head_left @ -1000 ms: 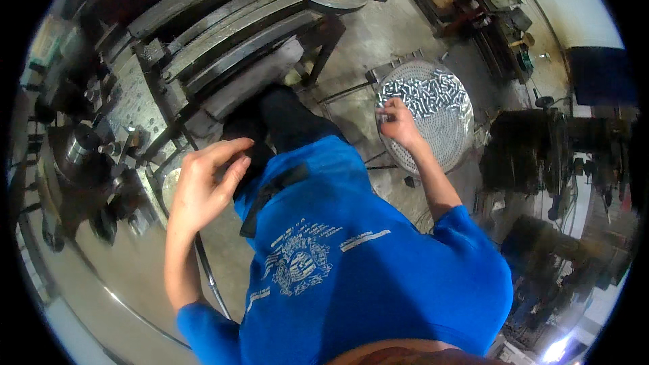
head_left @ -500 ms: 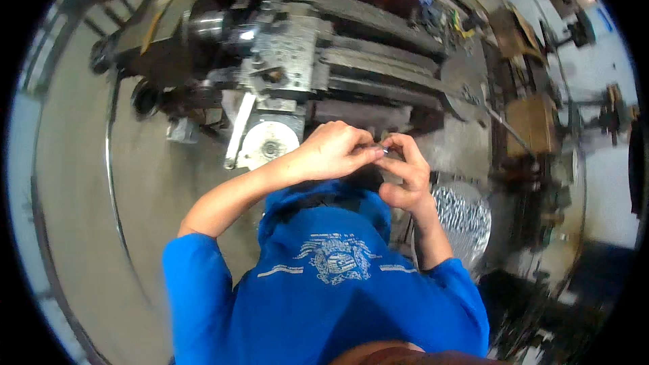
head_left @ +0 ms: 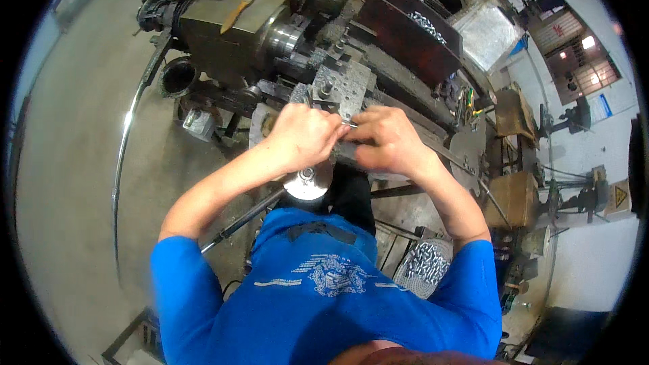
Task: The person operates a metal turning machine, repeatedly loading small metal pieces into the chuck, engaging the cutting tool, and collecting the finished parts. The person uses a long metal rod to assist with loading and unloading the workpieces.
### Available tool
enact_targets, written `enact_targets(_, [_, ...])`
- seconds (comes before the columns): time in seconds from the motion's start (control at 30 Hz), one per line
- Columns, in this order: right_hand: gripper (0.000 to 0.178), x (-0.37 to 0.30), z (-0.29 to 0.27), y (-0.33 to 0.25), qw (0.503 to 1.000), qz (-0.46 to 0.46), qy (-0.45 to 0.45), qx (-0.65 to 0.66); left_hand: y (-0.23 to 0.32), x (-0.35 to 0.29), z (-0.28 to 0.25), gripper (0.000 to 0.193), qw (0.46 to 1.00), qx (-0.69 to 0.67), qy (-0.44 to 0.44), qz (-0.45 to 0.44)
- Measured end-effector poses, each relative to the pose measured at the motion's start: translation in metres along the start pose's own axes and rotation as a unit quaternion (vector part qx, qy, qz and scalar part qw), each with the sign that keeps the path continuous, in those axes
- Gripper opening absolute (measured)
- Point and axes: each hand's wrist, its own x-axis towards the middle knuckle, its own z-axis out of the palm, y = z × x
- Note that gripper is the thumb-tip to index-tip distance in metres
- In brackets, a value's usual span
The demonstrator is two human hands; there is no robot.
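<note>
A small shiny metal piece [head_left: 349, 124] spans the gap between my fingertips; most of it is covered, so its exact kind cannot be made out. My left hand [head_left: 302, 136] is closed, pinching its left end. From the other side my right hand [head_left: 388, 139], a little blurred, grips it with bent fingers. Both hands are over the near side of a lathe, just in front of its drilled tool plate [head_left: 350, 86]. Left of the plate is the bright metal chuck [head_left: 282, 40]. A round pale handwheel [head_left: 307, 184] lies below my left wrist.
The lathe's headstock [head_left: 233, 10] bears a wooden-handled tool [head_left: 238, 15]. Behind the bed stands a dark red box [head_left: 399, 44] with small metal parts. A basket [head_left: 407, 269] of shiny parts sits by my right elbow. A long bar [head_left: 122, 155] crosses at left.
Both hands have moved up and away from my body, toward the tool plate, the small metal piece still between them. The view has turned, showing more of the lathe and the red box.
</note>
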Motion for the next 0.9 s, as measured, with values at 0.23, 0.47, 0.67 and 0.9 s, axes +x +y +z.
enact_targets(0.23, [0.026, 0.094, 0.012, 0.053, 0.995, 0.033, 0.043, -0.085, -0.064, -0.056, -0.084, 0.012, 0.989, 0.058, 0.096, -0.097])
enact_targets(0.47, [0.032, 0.152, 0.057, 0.118, 0.972, 0.175, -0.044, -0.152, -0.149, -0.217, -0.171, 0.026, 0.867, 0.277, 0.086, -0.404])
enact_targets(0.67, [0.030, 0.151, 0.057, 0.114, 0.975, 0.179, -0.048, -0.125, -0.144, -0.293, -0.141, 0.028, 0.835, 0.065, 0.120, -0.533])
enact_targets(0.9, [0.032, 0.149, 0.060, 0.120, 0.979, 0.172, -0.017, -0.107, -0.152, -0.287, -0.130, 0.026, 0.823, 0.064, 0.108, -0.553])
